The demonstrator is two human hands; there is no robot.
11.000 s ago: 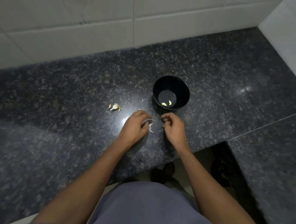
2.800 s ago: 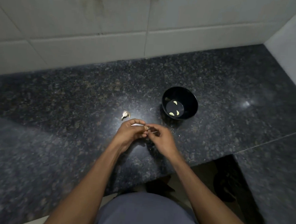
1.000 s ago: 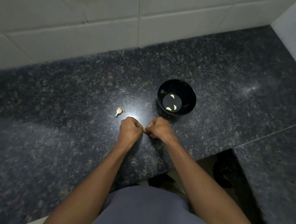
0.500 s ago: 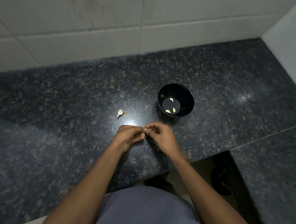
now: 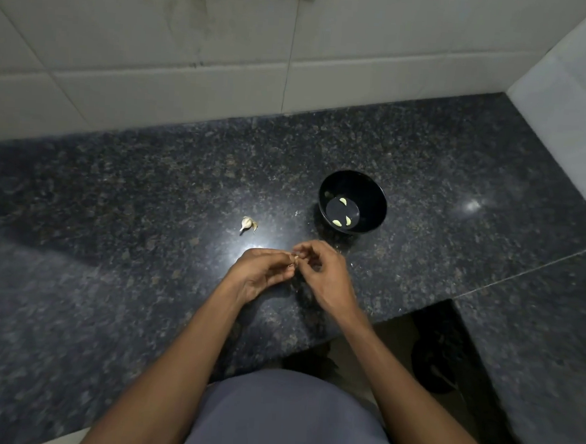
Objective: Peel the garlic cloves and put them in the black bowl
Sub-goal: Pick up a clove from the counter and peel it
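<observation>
left hand (image 5: 264, 271), right hand (image 5: 322, 275): fingers pinching one garlic clove (image 5: 296, 256) | small, light, papery, slippery once bare; pinch at ends | black bowl (image 5: 372, 192) close

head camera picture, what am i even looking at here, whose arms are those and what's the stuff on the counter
There is no machine here. The picture comes from a wide-angle camera worn on a person's head, looking forward and down, so the two arms reaching up from the bottom are the wearer's own.

The dark speckled surface is a stone countertop against a white tiled wall. On it stands a small black bowl with three peeled garlic cloves lying in its bottom. To its left, apart from it, lies an unpeeled piece of garlic on the counter.

The left hand and the right hand meet just in front of the bowl, fingertips pinching one small clove between them. It is mostly hidden by the fingers, so how far it is peeled cannot be told.
</observation>
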